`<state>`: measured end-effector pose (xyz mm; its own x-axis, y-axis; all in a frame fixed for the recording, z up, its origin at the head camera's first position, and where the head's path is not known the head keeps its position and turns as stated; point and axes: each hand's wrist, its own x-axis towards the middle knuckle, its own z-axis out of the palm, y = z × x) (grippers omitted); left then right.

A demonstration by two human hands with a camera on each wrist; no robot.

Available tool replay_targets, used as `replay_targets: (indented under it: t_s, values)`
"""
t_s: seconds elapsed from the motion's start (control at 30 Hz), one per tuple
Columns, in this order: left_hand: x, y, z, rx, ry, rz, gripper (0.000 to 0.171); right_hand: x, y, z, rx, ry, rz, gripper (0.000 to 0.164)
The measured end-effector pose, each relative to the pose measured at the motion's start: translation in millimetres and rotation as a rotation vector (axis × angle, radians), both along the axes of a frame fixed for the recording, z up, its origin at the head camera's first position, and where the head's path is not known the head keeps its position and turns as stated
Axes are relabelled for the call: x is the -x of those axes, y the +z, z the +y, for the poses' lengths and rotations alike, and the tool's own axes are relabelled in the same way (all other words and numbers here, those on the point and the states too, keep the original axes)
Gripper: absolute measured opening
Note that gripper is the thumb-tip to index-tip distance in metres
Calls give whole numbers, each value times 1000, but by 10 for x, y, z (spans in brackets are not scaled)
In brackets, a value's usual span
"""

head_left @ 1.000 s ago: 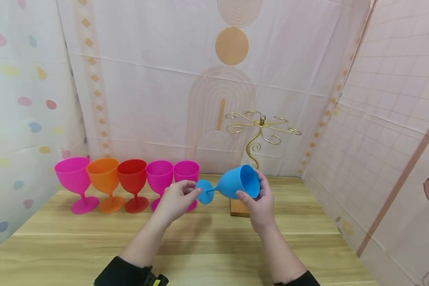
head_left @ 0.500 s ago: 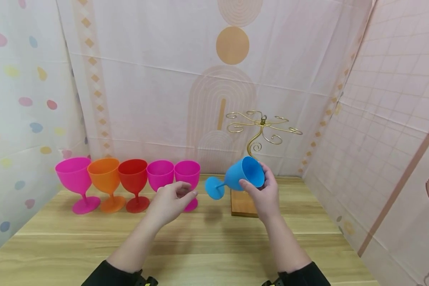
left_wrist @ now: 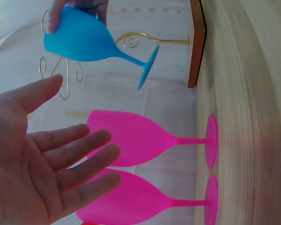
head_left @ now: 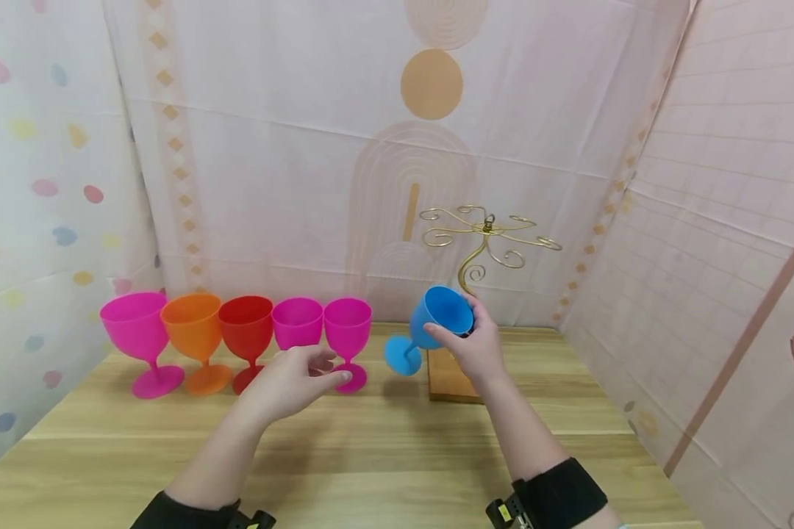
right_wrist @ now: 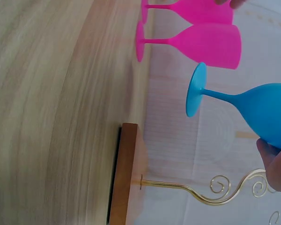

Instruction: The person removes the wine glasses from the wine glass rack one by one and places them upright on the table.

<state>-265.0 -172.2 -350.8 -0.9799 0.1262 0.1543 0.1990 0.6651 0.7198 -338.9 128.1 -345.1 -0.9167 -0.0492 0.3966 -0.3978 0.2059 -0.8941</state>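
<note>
My right hand point(head_left: 473, 345) grips a blue goblet point(head_left: 426, 332) by its bowl, thumb on the near side. The goblet is tilted, its mouth toward the upper right and its foot lower left, raised off the table in both wrist views. My left hand point(head_left: 291, 386) is in front of the pink goblets with loose, spread fingers and nothing in it. In the left wrist view its palm and fingers point(left_wrist: 86, 159) partly cover two pink goblets. The nearer pink goblet point(head_left: 348, 327) stands upright at the row's right end; beside it, another pink goblet point(head_left: 297, 322) is partly hidden.
Left along the row stand a red goblet point(head_left: 246, 327), an orange goblet point(head_left: 192, 330) and a larger pink goblet point(head_left: 135, 327). Behind the blue goblet rises a gold wire stand point(head_left: 490, 229) with curled arms on a wooden base point(head_left: 451, 383). Patterned cloth surrounds the wooden table point(head_left: 397, 455).
The left hand has let go of the blue goblet's foot and moved left and down. The right hand has turned the goblet more upright and shifted it slightly.
</note>
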Motion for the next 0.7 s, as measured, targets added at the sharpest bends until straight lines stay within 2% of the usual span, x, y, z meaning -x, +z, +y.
replay_targets:
  t_s: [0.2,0.33,0.7]
  values:
    - [19,-22,-42,30,0,-45,65,113,-4,-62,-42,-4,2,80]
    - [46,-52,-52,53,2,-67,67,180,36,-109,-93,-27,-22,88]
    - [55,-122,-112,61,-13,-89,67,337,68,-320,-176,-14,-66,83]
